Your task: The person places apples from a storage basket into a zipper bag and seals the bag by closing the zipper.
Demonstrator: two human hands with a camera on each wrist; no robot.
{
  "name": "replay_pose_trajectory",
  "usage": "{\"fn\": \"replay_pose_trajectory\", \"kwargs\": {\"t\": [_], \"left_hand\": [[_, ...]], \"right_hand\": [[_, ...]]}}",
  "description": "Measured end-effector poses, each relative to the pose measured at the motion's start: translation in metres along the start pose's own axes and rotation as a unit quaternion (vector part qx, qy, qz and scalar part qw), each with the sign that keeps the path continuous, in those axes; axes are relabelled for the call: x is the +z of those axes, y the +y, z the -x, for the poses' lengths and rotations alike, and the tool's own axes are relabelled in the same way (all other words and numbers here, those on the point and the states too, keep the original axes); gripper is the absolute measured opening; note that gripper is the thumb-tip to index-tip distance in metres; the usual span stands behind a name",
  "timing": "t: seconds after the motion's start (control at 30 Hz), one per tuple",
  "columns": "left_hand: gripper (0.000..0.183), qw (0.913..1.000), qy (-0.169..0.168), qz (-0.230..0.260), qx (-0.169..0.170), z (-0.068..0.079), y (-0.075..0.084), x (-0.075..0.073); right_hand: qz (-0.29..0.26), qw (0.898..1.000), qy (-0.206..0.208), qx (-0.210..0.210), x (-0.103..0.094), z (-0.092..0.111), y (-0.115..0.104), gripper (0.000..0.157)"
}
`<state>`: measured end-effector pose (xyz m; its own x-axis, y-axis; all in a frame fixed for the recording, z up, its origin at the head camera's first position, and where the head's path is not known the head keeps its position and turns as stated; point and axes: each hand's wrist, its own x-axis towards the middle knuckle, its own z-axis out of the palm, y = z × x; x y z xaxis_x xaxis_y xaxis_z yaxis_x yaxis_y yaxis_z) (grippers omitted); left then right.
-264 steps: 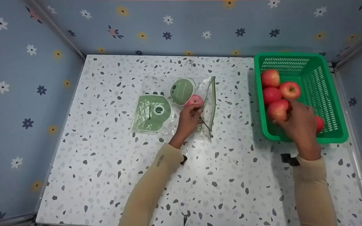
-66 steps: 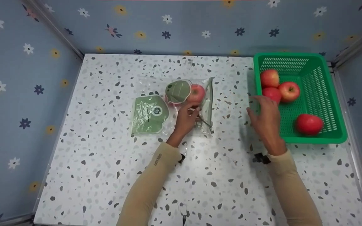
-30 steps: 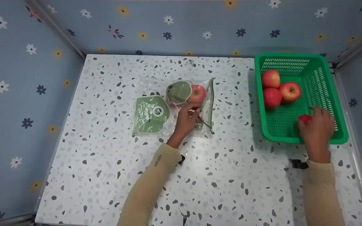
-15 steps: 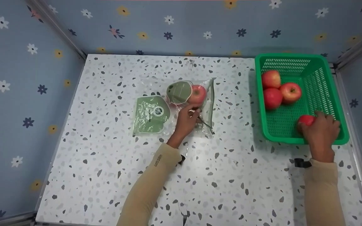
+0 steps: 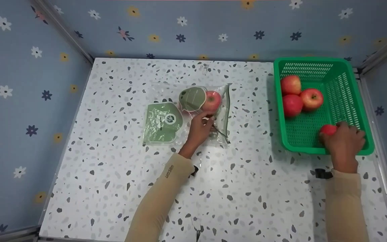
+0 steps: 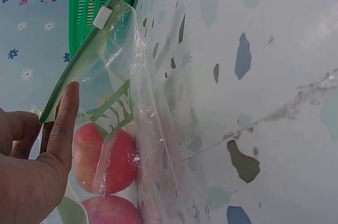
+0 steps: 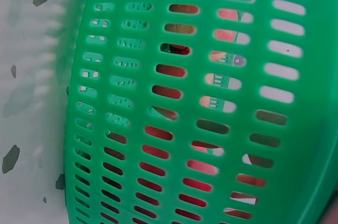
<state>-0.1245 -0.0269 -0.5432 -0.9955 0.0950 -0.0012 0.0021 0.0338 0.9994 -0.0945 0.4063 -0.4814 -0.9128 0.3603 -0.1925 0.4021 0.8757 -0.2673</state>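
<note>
A clear zip bag (image 5: 176, 137) with green dinosaur print lies flat in the middle of the table. Red apples (image 6: 105, 158) show through its film in the left wrist view. My left hand (image 5: 199, 130) pinches the bag's mouth by its green zip edge (image 6: 79, 57), holding it raised. On the right, my right hand (image 5: 344, 143) reaches into the green basket (image 5: 277, 111) and grips a red apple (image 5: 328, 129) near its front right corner. The hand hides most of that apple. In the right wrist view the basket's slotted wall covers the hand's work.
Three more apples (image 5: 292, 106) sit together at the basket's left side. The speckled white table (image 5: 113, 181) extends around the bag and in front of the basket. Flowered blue panels (image 5: 200, 30) stand along the back and sides.
An apple from the basket's front left is now gone from there, and a large apple shows near the bag's mouth. My right hand has moved back to the basket, onto its front right apple.
</note>
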Motion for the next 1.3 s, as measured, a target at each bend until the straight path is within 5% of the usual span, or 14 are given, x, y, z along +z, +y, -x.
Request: {"fn": "replay_pose_trajectory", "kwargs": {"t": [0.27,1.0,1.3], "left_hand": [[0.021,1.0000,0.002,-0.001,-0.005,0.000,0.000,-0.001],[0.024,0.9999,0.006,0.004,-0.010,0.000,0.001,0.001],[0.022,0.9997,0.007,0.018,-0.011,0.001,0.002,0.002]], "right_hand": [[0.029,0.999,-0.032,0.010,-0.005,0.002,-0.004,0.064],[0.000,0.998,0.024,-0.055,0.001,0.002,-0.004,0.068],[0.038,0.997,-0.067,-0.010,-0.008,0.002,-0.005,0.078]]}}
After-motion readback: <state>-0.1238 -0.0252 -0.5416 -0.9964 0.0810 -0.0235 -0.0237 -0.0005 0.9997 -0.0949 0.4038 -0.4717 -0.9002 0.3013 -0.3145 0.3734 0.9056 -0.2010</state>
